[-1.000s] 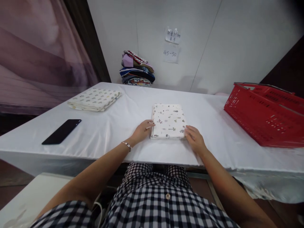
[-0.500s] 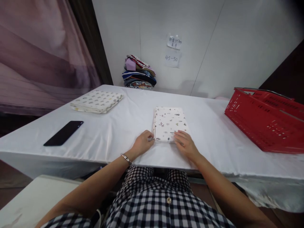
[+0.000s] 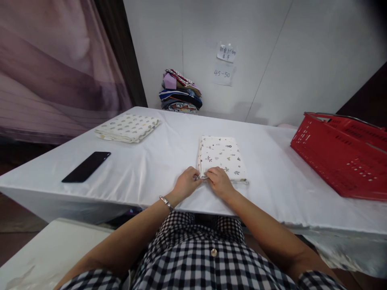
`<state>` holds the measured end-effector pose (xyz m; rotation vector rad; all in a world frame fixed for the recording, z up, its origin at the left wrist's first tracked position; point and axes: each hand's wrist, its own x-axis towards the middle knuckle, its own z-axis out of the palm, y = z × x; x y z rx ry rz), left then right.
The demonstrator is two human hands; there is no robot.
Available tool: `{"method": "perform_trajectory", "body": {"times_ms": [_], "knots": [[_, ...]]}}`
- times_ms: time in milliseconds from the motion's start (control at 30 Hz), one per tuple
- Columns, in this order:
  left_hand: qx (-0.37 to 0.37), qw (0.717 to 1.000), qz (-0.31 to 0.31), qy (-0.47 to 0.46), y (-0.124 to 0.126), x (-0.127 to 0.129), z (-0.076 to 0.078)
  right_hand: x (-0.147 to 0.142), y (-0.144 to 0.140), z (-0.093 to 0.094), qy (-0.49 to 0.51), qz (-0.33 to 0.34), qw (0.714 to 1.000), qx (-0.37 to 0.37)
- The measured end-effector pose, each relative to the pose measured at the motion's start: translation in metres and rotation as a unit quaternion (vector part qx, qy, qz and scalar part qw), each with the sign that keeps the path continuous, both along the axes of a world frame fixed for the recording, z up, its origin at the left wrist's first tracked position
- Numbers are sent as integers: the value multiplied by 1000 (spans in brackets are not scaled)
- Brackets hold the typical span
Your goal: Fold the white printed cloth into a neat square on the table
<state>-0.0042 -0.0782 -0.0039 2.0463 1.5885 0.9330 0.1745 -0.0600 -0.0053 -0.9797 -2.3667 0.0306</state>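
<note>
A white cloth (image 3: 222, 156) with small, scattered plant-like prints, folded into a flat, layered rectangle, lies on the bench (image 3: 269, 161) left of the red basket (image 3: 338, 159), well apart from it.

Folded cloth (image 3: 222, 155) is on the table (image 3: 169, 141), roughly midway across, with the left hand (image 3: 187, 182) at its near left corner and the right hand (image 3: 220, 182) just beside that on the near edge. Phone (image 3: 86, 167) is off to the left, second cloth (image 3: 128, 127) on the far side behind it. Basket's (image 3: 341, 161) way over on the right. Fabric pile (image 3: 181, 94) is at the table's far edge, paper notes (image 3: 223, 74) on the wall (image 3: 193, 32) right of it.
</note>
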Motion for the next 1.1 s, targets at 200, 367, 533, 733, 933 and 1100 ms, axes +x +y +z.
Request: {"method": "perform_trajectory", "body": {"times_ms": [200, 367, 533, 733, 933, 1100], "knots": [[0, 999, -1, -41, 2, 3, 2, -1, -1, -1, 28, 7, 1000, 6], [-7, 999, -4, -50, -1, 2, 4, -4, -3, 0, 29, 12, 999, -12], [-81, 995, 16, -53, 4, -1, 11, -6, -4, -4, 29, 13, 999, -15], [-103, 993, 30, -38, 21, 3, 15, -7, -5, -7, 65, 23, 997, -30], [-98, 994, 35, -29, 25, 4, 7, -7, -7, -5, 105, 30, 993, -44], [-33, 995, 72, -65, 23, 7, 12, -7, -8, -6, 106, 27, 993, -46]]}}
